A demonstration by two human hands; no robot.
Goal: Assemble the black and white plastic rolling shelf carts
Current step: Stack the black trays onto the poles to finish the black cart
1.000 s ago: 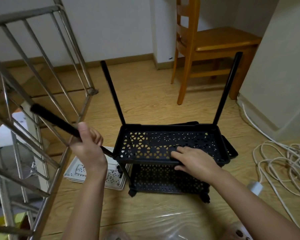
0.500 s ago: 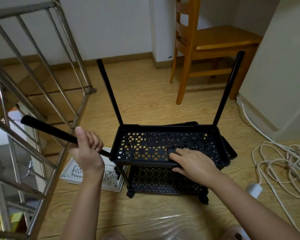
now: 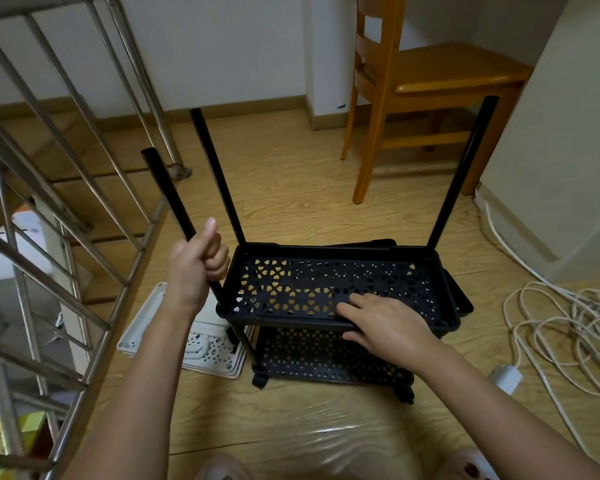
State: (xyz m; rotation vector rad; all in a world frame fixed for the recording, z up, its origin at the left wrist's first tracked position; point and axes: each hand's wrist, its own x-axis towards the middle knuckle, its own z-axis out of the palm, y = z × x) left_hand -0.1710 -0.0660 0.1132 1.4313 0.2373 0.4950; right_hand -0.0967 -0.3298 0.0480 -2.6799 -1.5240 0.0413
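1. A half-built black cart (image 3: 326, 355) stands on the wooden floor (image 3: 309, 202), between the stair railing (image 3: 84, 188) at the floor's left edge and the wall at its right. Two tiers are joined, with casters (image 3: 260, 379) under the lower one.
2. Two rear poles (image 3: 217, 174) rise from the back corners of the upper shelf (image 3: 326, 250).
3. The left hand (image 3: 196, 268) has its grip clamped round a third pole (image 3: 168, 195), which tilts leftward with its foot at the front-left socket. Whether it is seated cannot be told.
4. The right hand (image 3: 385, 320) lies on the shelf's front rim, grip apart and fingers straight, apparently steadying it.
5. Likely left to do: a front-right pole, a top tier (a spare black shelf (image 3: 463, 301) lies just behind) and the entire white cart, whose white shelves (image 3: 208, 351) lie stacked just beside the black one.
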